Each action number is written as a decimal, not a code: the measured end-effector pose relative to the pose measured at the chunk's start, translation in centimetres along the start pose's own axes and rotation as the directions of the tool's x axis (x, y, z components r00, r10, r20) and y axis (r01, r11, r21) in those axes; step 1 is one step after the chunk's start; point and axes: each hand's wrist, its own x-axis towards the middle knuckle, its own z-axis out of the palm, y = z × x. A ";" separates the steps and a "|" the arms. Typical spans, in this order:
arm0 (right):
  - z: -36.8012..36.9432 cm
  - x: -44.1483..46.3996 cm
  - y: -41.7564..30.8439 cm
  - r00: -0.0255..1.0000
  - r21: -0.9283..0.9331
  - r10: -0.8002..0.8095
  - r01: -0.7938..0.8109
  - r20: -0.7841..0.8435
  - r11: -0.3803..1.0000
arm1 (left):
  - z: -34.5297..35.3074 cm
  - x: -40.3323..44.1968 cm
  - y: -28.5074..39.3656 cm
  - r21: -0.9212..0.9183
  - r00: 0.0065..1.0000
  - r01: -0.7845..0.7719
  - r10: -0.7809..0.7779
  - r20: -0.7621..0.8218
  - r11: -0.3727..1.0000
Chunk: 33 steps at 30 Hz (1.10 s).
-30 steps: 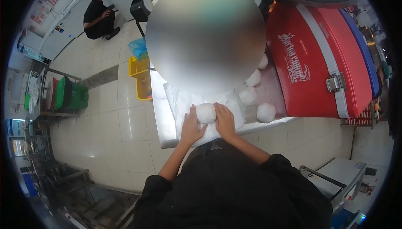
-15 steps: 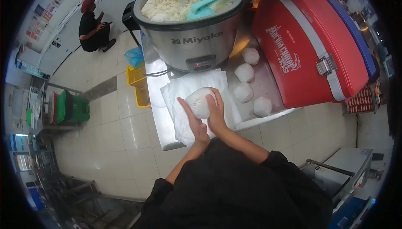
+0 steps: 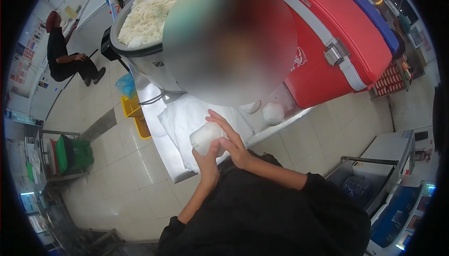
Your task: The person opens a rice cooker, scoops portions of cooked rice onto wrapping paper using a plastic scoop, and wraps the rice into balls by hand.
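My left hand (image 3: 207, 163) and my right hand (image 3: 235, 144) are closed around a white paper-wrapped rice packet (image 3: 203, 137), the left from below and the right along its right side. Both thumbs press on the wrapping. Under and behind it lies a stack of white paper sheets (image 3: 176, 121) on the metal table. To the right sits a similar wrapped packet (image 3: 273, 114), with another packet (image 3: 253, 107) partly covered by a blurred patch. The rice cooker (image 3: 152, 69) holds a heap of cooked rice (image 3: 147, 18); its right part is blurred out.
A red cooler box (image 3: 322, 76) with a grey strap stands at the table's right. Yellow baskets (image 3: 143, 126) are on the floor left of the table. Farther left are a crouching person (image 3: 63, 52) and a green bin (image 3: 77, 153).
The packet in my hands has come closer to my body and turned, with my fingers shifted around it. My view has swung, and a round blur now covers part of the cooker and table.
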 end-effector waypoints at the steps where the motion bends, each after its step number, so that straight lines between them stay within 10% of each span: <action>1: -0.4 -0.7 0.5 0.997 0.023 0.077 -0.077 0.026 0.997 | 0.0 0.3 -0.2 -0.066 0.997 0.078 -0.079 -0.014 0.995; 8: -5.0 -2.0 1.9 0.876 0.034 0.468 -0.474 0.116 0.880 | -0.2 2.1 -3.2 -0.043 0.918 0.368 -0.356 0.172 0.929; 11: -7.3 0.2 1.3 0.787 -0.318 0.573 -0.496 0.230 0.808 | -0.3 3.1 -3.6 -0.020 0.786 0.589 -0.566 0.249 0.808; 13: -11.4 2.4 6.0 0.866 -0.292 0.404 -0.320 0.295 0.901 | -1.1 3.4 -4.6 -0.086 0.801 0.575 -0.539 0.261 0.814; 15: -15.3 7.0 7.5 0.874 -0.413 0.469 -0.476 -0.127 0.776 | -1.9 3.6 -5.3 -0.130 0.808 0.581 -0.549 0.214 0.803; 17: -20.1 10.4 11.9 0.929 -0.611 0.049 -0.281 -0.368 0.740 | -2.6 3.5 -5.7 -0.177 0.815 0.579 -0.557 0.161 0.796; 25: -21.8 20.4 17.0 0.972 -0.894 -0.006 -0.213 -0.234 0.395 | -3.5 4.6 -5.6 -0.253 0.841 0.511 -0.538 -0.050 0.822; 33: -20.3 15.8 12.6 0.980 -0.765 0.142 -0.196 -0.137 0.614 | -2.8 5.6 -6.0 -0.250 0.838 0.508 -0.540 -0.081 0.825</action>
